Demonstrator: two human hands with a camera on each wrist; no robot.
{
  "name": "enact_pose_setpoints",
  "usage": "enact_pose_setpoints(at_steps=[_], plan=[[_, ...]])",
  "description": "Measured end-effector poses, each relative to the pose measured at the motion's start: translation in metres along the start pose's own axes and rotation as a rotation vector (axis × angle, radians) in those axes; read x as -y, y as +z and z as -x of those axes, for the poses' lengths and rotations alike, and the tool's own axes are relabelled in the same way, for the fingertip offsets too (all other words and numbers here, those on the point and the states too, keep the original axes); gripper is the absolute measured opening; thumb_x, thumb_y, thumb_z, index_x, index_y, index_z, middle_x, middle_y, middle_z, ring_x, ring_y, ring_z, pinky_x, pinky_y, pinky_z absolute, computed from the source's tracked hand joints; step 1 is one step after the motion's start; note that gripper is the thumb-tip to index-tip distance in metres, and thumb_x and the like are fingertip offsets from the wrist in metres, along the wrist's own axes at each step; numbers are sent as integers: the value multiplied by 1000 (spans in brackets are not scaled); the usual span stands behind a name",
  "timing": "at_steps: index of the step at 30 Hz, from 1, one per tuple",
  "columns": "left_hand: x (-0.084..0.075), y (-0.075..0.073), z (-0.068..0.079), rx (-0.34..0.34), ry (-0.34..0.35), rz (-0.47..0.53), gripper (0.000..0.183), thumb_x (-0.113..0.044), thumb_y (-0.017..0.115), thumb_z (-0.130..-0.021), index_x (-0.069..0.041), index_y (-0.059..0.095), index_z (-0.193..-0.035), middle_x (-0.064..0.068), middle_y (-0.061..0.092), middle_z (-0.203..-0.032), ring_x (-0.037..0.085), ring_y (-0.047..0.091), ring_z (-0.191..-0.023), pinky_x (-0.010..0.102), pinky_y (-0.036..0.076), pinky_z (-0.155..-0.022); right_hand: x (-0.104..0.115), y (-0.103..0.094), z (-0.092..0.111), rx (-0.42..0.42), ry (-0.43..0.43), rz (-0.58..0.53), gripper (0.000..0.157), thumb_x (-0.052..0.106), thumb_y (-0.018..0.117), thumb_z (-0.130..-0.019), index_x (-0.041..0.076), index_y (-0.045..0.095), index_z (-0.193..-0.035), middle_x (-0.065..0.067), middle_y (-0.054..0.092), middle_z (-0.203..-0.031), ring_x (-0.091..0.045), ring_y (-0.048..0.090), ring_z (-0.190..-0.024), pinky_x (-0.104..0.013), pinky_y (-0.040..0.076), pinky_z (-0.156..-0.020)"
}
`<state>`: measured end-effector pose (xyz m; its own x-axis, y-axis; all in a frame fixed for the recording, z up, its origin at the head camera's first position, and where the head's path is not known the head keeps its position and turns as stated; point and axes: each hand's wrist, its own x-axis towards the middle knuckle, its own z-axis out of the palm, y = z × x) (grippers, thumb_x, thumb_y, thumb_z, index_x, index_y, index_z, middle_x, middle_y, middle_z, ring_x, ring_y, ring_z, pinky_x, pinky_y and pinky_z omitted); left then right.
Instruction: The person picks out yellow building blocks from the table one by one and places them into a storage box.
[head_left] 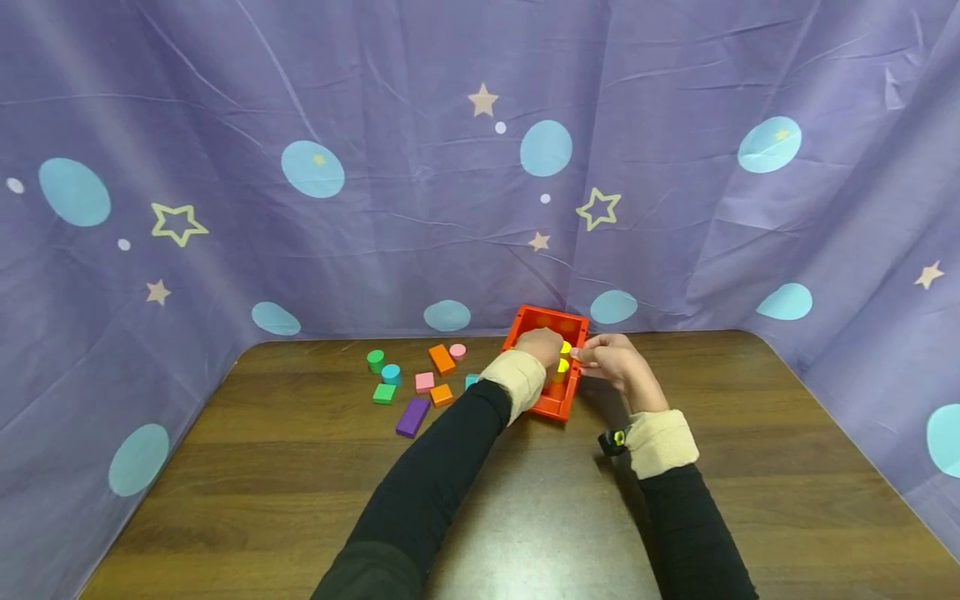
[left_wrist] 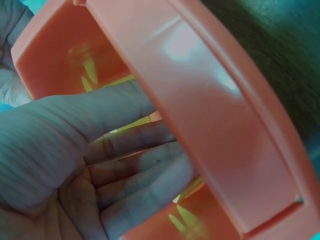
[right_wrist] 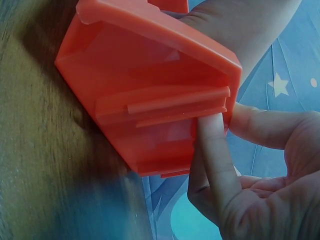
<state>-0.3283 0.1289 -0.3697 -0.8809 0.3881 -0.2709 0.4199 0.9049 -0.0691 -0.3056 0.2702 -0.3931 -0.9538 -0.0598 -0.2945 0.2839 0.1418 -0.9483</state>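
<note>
A red plastic bin (head_left: 552, 407) stands at the table's back, with yellow cylinders (head_left: 560, 372) inside it. My left hand (head_left: 542, 346) reaches down into the bin. In the left wrist view its fingers (left_wrist: 145, 192) stretch behind the bin's wall (left_wrist: 210, 95), which hides the fingertips. Yellow shows between the thumb and forefinger, but whether they pinch a piece is hidden. At the bin's right side, my right hand (head_left: 618, 364) grips the rim. The right wrist view has its thumb (right_wrist: 265, 129) at the rim and its fingers (right_wrist: 216, 160) against the outer wall.
Left of the bin lie loose blocks: a purple block (head_left: 412, 417), orange blocks (head_left: 442, 359), a pink block (head_left: 424, 382), a green cylinder (head_left: 376, 361), a blue cylinder (head_left: 391, 374) and others. A purple patterned curtain (head_left: 390, 208) hangs behind the brown wooden table (head_left: 300, 475).
</note>
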Motion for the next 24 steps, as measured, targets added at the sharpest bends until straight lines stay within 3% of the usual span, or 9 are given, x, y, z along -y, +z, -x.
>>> enact_pose_setpoints(at_steps=[9, 14, 24], plan=[[-1, 5, -1, 20, -1, -14, 26, -14, 77, -88, -14, 71, -113, -1, 71, -117, 14, 64, -96, 31, 58, -87, -1, -5, 0, 8, 3, 26, 14, -1, 63, -96, -3, 50, -102, -3, 57, -88, -8, 62, -76, -24, 61, -72], [-1, 4, 1, -12, -3, 23, 29, -14, 80, -84, -14, 72, -112, -1, 71, -119, 14, 65, -98, 32, 57, -87, -3, -6, -2, 10, 6, 33, 15, 0, 63, -96, -2, 50, -101, -2, 57, -88, -7, 61, -75, -25, 61, -75], [1, 5, 1, -16, 43, 55, 38, -26, 85, -82, -12, 73, -115, 1, 72, -118, 16, 67, -99, 31, 57, -88, -8, -10, -1, 11, 0, 29, 14, 1, 62, -97, -3, 50, -103, -1, 58, -87, -7, 62, -75, -23, 60, -74]])
